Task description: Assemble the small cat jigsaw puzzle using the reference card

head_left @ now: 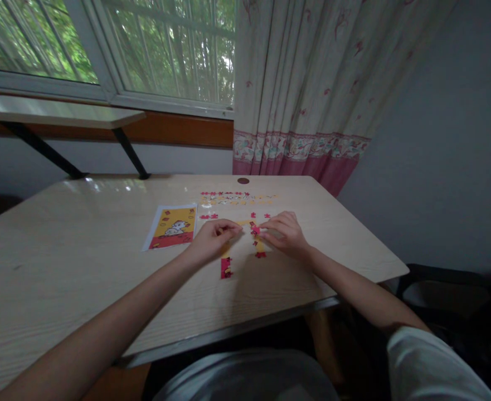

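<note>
My right hand pinches a red jigsaw puzzle piece between thumb and fingers, above a partly joined strip of the puzzle. Opposite it, my left hand has its thumb and forefinger pressed together; whatever is at their tips is too small to make out. Yellow and red joined pieces form an incomplete frame under and between my hands. Its left side ends in a red puzzle section nearest me, and the right side ends in another red piece. My left hand hides part of the left side.
A picture card with a white cartoon animal on yellow and red lies left of my left hand. Beyond my hands, loose puzzle pieces lie in rows on the table. A raised shelf stands at the back left, below the window.
</note>
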Action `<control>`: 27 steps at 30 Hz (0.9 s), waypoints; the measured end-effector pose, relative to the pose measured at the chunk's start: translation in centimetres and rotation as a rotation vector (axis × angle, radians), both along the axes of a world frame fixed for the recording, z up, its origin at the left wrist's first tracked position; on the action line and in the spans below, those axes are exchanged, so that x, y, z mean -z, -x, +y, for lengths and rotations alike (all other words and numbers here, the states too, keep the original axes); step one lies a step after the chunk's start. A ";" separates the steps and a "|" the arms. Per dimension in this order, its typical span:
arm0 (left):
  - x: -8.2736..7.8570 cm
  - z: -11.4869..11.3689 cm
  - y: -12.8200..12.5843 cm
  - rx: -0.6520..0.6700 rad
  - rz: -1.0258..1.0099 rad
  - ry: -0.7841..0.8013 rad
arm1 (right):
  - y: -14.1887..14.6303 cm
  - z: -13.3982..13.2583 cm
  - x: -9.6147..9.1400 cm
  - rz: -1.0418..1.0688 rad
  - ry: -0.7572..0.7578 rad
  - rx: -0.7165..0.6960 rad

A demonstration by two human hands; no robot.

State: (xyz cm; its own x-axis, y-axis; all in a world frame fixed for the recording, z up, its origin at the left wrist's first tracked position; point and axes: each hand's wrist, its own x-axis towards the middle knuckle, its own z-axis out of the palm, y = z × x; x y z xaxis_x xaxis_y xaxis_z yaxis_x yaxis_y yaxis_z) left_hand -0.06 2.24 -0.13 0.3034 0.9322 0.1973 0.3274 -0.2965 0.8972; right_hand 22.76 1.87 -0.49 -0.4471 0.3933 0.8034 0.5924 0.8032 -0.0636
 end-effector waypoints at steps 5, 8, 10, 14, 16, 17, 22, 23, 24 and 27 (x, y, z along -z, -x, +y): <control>0.3 0.0 0.9 0.003 0.170 -0.143 | -1.2 -0.1 0.1 -0.052 0.148 -0.105; -0.1 -0.7 1.1 0.143 0.310 -0.292 | -2.0 0.1 0.4 -0.184 0.343 -0.294; -0.3 -1.3 1.1 0.261 0.391 -0.377 | -2.2 0.1 0.4 -0.265 0.449 -0.340; -0.2 -2.4 0.6 0.471 0.525 -0.469 | -2.3 -0.2 0.2 -0.370 0.559 -0.294; -0.1 -2.7 0.3 0.517 0.575 -0.486 | -2.3 -0.4 0.0 -0.388 0.569 -0.273; 0.0 -2.9 0.2 0.525 0.596 -0.494 | -2.3 -0.4 0.0 -0.393 0.571 -0.266; 0.6 -3.0 -0.1 0.529 0.664 -0.570 | -2.4 -0.4 -0.1 -0.436 0.589 -0.265; 0.6 -3.0 -0.1 0.533 0.676 -0.585 | -2.5 -0.4 -0.1 -0.441 0.589 -0.261; 0.7 -2.9 -0.2 0.536 0.687 -0.595 | -2.5 -0.4 -0.1 -0.443 0.589 -0.255; 0.8 -3.0 -0.3 0.536 0.707 -0.611 | -2.4 -0.4 -0.2 -0.453 0.593 -0.252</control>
